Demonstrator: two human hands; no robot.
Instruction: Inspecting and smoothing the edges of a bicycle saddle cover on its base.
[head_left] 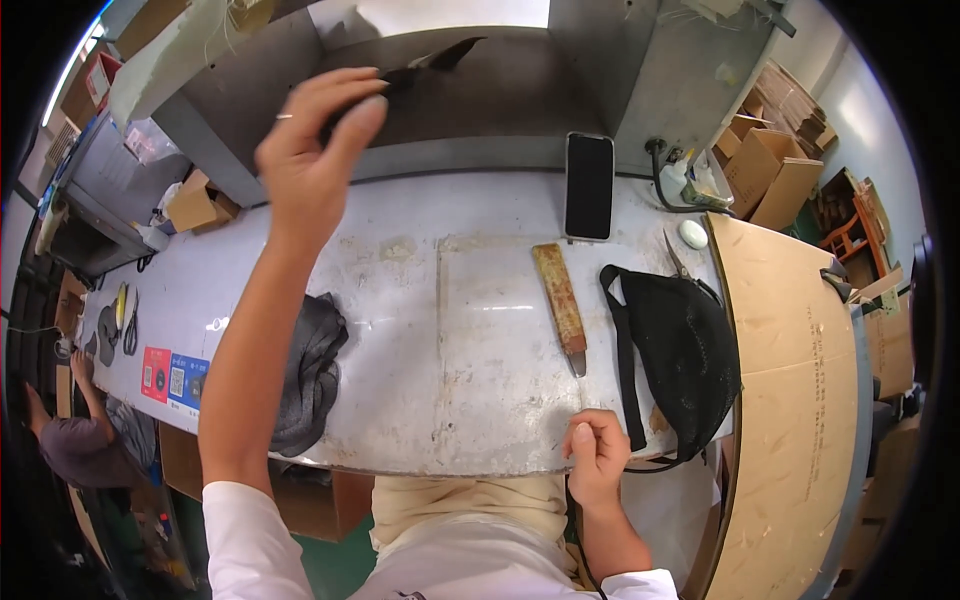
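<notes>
My left hand (318,135) is raised over the grey metal recess at the back of the table, fingers closed around a dark, thin, pointed piece (447,56). Whether that piece is cloth or something stiffer I cannot tell. At the table's front edge rests my right hand (598,455), its fingers loosely curled and nothing visible in them. Just right of it lies a black fabric item with a strap (685,355). Farther from that hand is a knife (560,305) with a worn, brownish-yellow wrapped handle. Scissors (682,265) lie partly under the black fabric.
A phone (589,188) leans at the recess's front. Bunched dark grey cloth (308,375) lies left, partly behind my left forearm. Flattened cardboard (790,400) covers the right side, beside a white oval object (692,234). Another person (95,430) works at far left.
</notes>
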